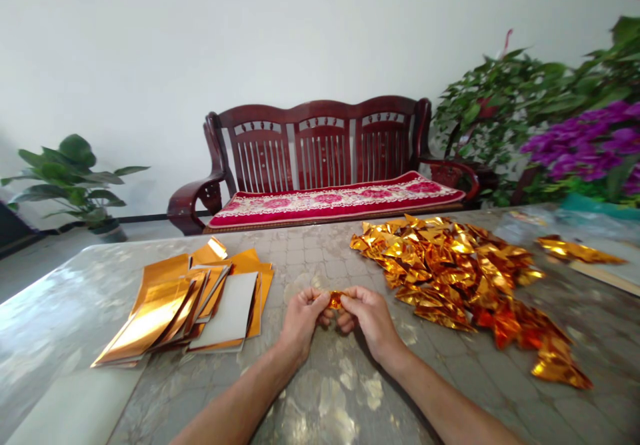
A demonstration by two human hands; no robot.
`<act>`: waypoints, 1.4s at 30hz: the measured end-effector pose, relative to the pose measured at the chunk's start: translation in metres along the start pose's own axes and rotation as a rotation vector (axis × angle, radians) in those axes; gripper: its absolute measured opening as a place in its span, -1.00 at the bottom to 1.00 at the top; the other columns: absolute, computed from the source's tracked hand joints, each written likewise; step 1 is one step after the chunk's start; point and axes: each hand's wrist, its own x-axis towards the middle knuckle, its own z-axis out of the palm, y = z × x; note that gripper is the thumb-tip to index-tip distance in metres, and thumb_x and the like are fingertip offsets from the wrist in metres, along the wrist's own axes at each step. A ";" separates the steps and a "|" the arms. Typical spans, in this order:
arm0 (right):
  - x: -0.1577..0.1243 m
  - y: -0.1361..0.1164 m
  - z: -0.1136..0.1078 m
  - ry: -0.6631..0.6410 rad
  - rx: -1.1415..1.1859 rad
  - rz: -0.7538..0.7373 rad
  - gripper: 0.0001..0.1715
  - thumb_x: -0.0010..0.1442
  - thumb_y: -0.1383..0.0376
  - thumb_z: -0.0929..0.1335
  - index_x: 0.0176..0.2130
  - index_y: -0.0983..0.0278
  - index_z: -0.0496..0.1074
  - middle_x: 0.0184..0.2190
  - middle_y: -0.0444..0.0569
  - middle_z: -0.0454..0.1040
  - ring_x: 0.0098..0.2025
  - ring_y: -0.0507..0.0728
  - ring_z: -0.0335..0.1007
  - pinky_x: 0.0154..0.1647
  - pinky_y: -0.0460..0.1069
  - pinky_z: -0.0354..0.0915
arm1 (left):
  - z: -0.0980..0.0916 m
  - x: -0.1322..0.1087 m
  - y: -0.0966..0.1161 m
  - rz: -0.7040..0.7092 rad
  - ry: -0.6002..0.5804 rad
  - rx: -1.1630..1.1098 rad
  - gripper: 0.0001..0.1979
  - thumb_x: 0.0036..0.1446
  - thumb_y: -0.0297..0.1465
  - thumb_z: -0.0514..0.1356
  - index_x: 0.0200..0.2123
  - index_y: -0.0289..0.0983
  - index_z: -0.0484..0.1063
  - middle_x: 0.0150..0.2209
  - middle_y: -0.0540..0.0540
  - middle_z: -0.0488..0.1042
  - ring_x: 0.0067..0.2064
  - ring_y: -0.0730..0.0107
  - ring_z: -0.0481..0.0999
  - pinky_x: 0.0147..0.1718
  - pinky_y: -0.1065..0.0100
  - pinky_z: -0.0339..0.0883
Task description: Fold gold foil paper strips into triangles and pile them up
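Observation:
Between my two hands, over the middle of the table, is a small folded piece of gold foil paper [335,299]. My left hand [306,315] pinches its left end between thumb and fingers. On the right end, my right hand [367,317] grips it the same way. Much of the piece is hidden by the fingertips. Left of my hands lies a loose stack of flat gold foil sheets [165,305], some with the pale side up. To the right spreads a heap of folded gold foil pieces [450,265], pointed and shiny.
A patterned cover lies on the table [320,391]. At its front left is a pale sheet [75,405]; clear plastic [530,225] lies at the far right. Beyond stands a dark red wooden bench [323,151] with a red mat, between potted plants [75,178] and purple flowers [590,138].

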 end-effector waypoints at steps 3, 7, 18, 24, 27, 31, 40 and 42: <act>-0.001 0.000 0.000 -0.012 -0.004 0.003 -0.64 -0.08 0.06 0.43 -0.44 0.29 0.37 -0.68 -0.14 0.42 -0.67 0.02 0.32 -0.65 -0.11 0.25 | 0.001 -0.001 0.000 0.006 -0.002 -0.006 -0.53 -0.24 -0.06 0.43 -0.49 -0.33 0.40 -0.67 0.02 0.42 -0.65 0.56 0.32 -0.60 0.49 0.21; -0.002 0.002 0.000 -0.025 -0.021 0.004 -0.66 -0.07 0.07 0.41 -0.43 0.28 0.36 -0.71 -0.15 0.42 -0.69 0.01 0.30 -0.66 -0.12 0.24 | 0.000 -0.001 -0.002 0.016 -0.001 0.002 -0.53 -0.24 -0.06 0.44 -0.50 -0.33 0.41 -0.68 0.02 0.41 -0.66 0.56 0.31 -0.61 0.49 0.20; -0.003 0.002 0.001 -0.038 -0.048 -0.017 -0.61 -0.06 0.02 0.42 -0.43 0.29 0.37 -0.72 -0.15 0.41 -0.70 0.00 0.30 -0.68 -0.14 0.19 | 0.003 -0.004 -0.004 0.045 0.007 0.030 -0.52 -0.23 -0.04 0.42 -0.52 -0.31 0.37 -0.71 0.02 0.40 -0.71 0.53 0.32 -0.69 0.50 0.14; -0.003 0.004 0.001 -0.042 -0.054 -0.031 -0.67 -0.01 0.07 0.39 -0.41 0.29 0.37 -0.71 -0.16 0.42 -0.70 -0.01 0.29 -0.68 -0.15 0.19 | 0.004 -0.002 -0.004 0.060 0.000 0.062 -0.54 -0.22 -0.06 0.42 -0.52 -0.32 0.38 -0.69 0.00 0.43 -0.69 0.54 0.34 -0.68 0.51 0.18; 0.000 0.003 0.000 -0.055 -0.027 -0.046 -0.64 0.01 0.05 0.41 -0.35 0.28 0.36 -0.64 -0.16 0.45 -0.65 0.01 0.36 -0.64 -0.13 0.26 | 0.003 0.003 -0.002 0.050 0.009 0.051 -0.55 -0.20 -0.07 0.41 -0.48 -0.32 0.40 -0.65 0.01 0.44 -0.65 0.53 0.38 -0.63 0.51 0.26; 0.005 0.000 -0.006 -0.073 -0.015 -0.050 -0.54 0.11 -0.06 0.34 -0.26 0.29 0.39 -0.50 -0.07 0.52 -0.56 0.04 0.45 -0.57 -0.10 0.35 | 0.000 0.008 0.001 0.064 0.008 0.069 -0.58 -0.13 -0.08 0.36 -0.38 -0.33 0.46 -0.61 0.02 0.46 -0.62 0.51 0.42 -0.60 0.49 0.33; 0.019 0.001 -0.032 0.107 -0.486 -0.383 -0.63 0.22 0.13 0.23 -0.09 0.23 0.46 -0.30 -0.03 0.53 -0.39 0.11 0.47 -0.41 -0.02 0.38 | -0.004 0.005 0.011 0.045 0.007 0.037 -0.58 -0.10 -0.08 0.35 -0.38 -0.35 0.46 -0.54 -0.04 0.49 -0.56 0.49 0.45 -0.61 0.50 0.33; 0.021 0.000 -0.035 0.105 -0.590 -0.552 -0.69 0.13 0.32 0.26 -0.12 0.20 0.46 -0.17 -0.03 0.53 -0.16 0.16 0.47 -0.12 0.05 0.38 | -0.005 0.005 0.013 0.027 0.000 0.035 -0.56 -0.13 -0.08 0.36 -0.38 -0.35 0.47 -0.53 -0.05 0.49 -0.56 0.49 0.45 -0.63 0.51 0.30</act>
